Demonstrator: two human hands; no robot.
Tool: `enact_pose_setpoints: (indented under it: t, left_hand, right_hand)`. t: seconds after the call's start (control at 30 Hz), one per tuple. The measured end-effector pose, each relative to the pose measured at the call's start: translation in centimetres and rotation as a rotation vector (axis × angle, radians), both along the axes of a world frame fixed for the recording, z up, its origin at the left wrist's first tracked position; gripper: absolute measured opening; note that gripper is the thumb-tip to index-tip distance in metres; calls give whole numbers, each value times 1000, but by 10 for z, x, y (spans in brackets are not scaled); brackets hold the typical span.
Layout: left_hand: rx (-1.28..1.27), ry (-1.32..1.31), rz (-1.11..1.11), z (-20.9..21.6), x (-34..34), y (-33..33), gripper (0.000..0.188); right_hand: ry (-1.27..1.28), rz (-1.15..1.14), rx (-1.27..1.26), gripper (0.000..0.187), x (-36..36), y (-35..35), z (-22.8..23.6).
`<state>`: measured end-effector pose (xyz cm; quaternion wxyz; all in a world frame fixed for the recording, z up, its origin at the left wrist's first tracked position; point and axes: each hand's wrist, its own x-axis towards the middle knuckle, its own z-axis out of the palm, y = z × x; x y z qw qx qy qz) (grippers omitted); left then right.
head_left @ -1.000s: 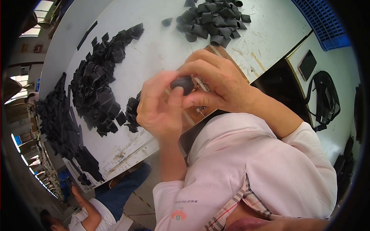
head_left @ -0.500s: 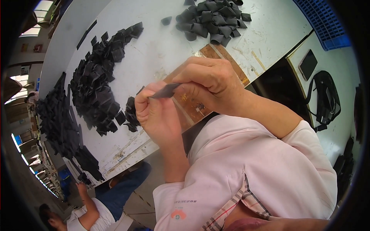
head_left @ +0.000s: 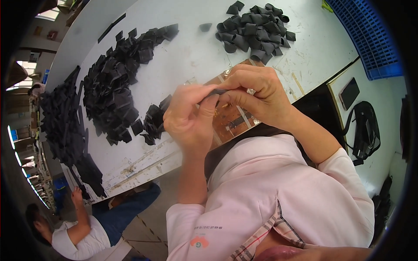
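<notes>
My left hand [head_left: 188, 117] and my right hand [head_left: 261, 92] meet above a brown wooden board [head_left: 228, 119] at the table's near edge. Between their fingertips they pinch a small dark grey fabric piece [head_left: 216, 92], mostly hidden by the fingers. Both hands are closed on it. Just left of my left hand lies a small cluster of flat black pieces [head_left: 153, 124]. Beyond the board is a pile of dark pieces bent into loops [head_left: 257, 30], with one loose piece [head_left: 205, 27] beside it.
A long heap of flat black pieces [head_left: 111, 89] and a heap of black strips [head_left: 65, 117] cover the table's left side. To the right are a blue plastic basket [head_left: 370, 39], a phone [head_left: 349, 93] and a black mesh bag [head_left: 365, 130]. A co-worker [head_left: 82, 230] is at lower left.
Both hands have come closer together and shifted slightly right. The piece, earlier showing flat between them, is now mostly covered by the fingers. The co-worker has shifted left in view.
</notes>
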<state>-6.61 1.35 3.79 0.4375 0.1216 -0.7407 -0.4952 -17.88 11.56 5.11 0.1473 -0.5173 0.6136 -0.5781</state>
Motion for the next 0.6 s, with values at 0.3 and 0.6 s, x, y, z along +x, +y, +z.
enact_pose_setpoints:
  t: [0.3,0.6]
  left_hand:
    - [-80,55,-23,12,-6,-1,9]
    - [113,148,-102,-14,-1,-6,11]
  right_hand:
    - [-257,59,-50,6,-4,-4,-6]
    - [216,30,-19,10,-5,-5,5]
